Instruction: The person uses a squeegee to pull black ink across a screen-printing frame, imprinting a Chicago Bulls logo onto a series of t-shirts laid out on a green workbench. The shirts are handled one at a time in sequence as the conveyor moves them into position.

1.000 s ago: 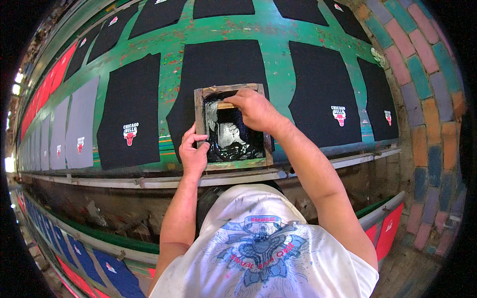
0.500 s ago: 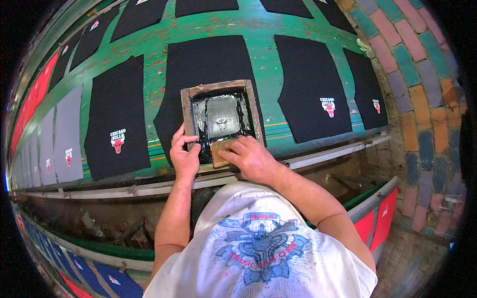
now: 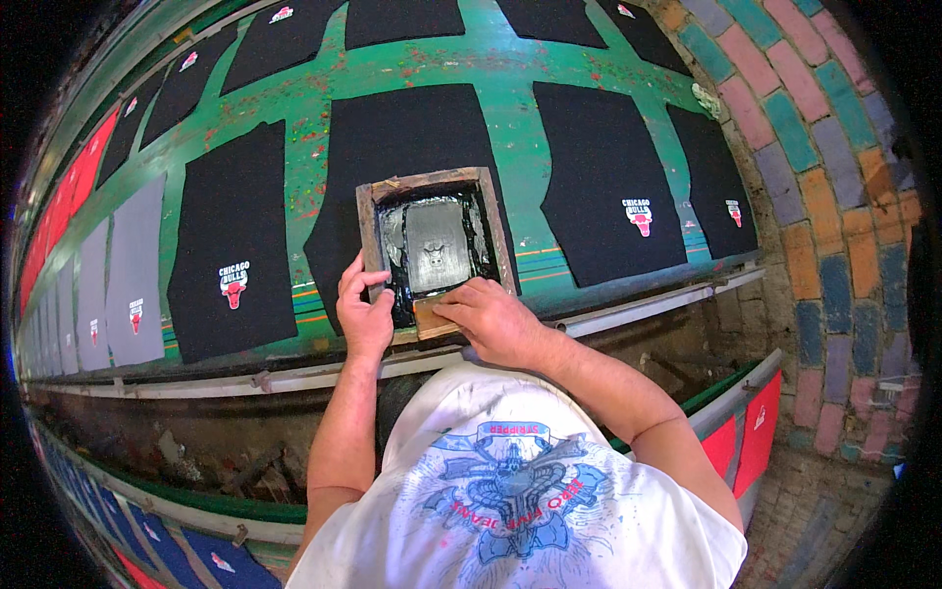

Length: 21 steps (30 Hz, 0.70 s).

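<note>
A small wooden screen-printing frame lies on a black fabric panel on the green table. Black ink smears line its inside, and a faint horned bull-head shape shows in the grey mesh window. My left hand is closed round the frame's near left side, thumb on top. With my right hand I grip a wooden squeegee at the near end of the frame, fingers over its top edge. The squeegee's lower edge is hidden.
Black panels with small red-and-white bull prints flank the frame, left and right. Grey panels lie farther left. A metal rail runs along the table's near edge. Behind me stands another table with red panels; coloured bricks pave the right.
The whole view has shifted slightly, so the table sits a little lower in it. Both hands keep their hold on the frame and the squeegee.
</note>
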{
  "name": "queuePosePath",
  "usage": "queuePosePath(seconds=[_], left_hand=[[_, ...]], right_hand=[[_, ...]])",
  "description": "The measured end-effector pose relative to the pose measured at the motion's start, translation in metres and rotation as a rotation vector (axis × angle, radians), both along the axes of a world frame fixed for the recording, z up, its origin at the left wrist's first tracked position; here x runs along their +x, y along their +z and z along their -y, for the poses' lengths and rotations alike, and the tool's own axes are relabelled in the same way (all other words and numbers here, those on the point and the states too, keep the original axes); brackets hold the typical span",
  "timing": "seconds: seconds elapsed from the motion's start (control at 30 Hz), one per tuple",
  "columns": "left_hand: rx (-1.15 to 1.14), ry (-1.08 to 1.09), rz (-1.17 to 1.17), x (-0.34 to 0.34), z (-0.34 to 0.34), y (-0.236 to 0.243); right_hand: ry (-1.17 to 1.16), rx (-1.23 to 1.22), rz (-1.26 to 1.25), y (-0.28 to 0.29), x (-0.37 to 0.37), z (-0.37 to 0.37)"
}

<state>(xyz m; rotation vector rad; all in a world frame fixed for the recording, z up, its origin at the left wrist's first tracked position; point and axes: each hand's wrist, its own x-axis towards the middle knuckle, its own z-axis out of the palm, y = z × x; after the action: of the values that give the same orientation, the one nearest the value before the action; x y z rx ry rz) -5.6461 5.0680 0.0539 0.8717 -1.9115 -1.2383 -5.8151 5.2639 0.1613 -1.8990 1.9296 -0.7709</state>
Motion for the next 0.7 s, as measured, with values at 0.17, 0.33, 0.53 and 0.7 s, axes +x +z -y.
queuePosePath(seconds=[0.17,0.33,0.53,0.7], left_hand=[[0.039,0.013,-0.018,-0.001,-0.001,-0.001],[0.025,0.017,0.004,0.0,0.001,0.001],[0.058,0.017,-0.009,-0.001,0.0,0.001],[0.024,0.019,-0.094,-0.001,-0.006,0.021]], right_hand=[[0.014,0.04,0.083,0.004,0.002,-0.013],[-0.312,-0.162,0.11,-0.005,-0.018,-0.029],[-0.622,0.188,0.849,-0.031,-0.047,-0.042],[-0.603,0.218,1.03,-0.021,-0.058,-0.052]])
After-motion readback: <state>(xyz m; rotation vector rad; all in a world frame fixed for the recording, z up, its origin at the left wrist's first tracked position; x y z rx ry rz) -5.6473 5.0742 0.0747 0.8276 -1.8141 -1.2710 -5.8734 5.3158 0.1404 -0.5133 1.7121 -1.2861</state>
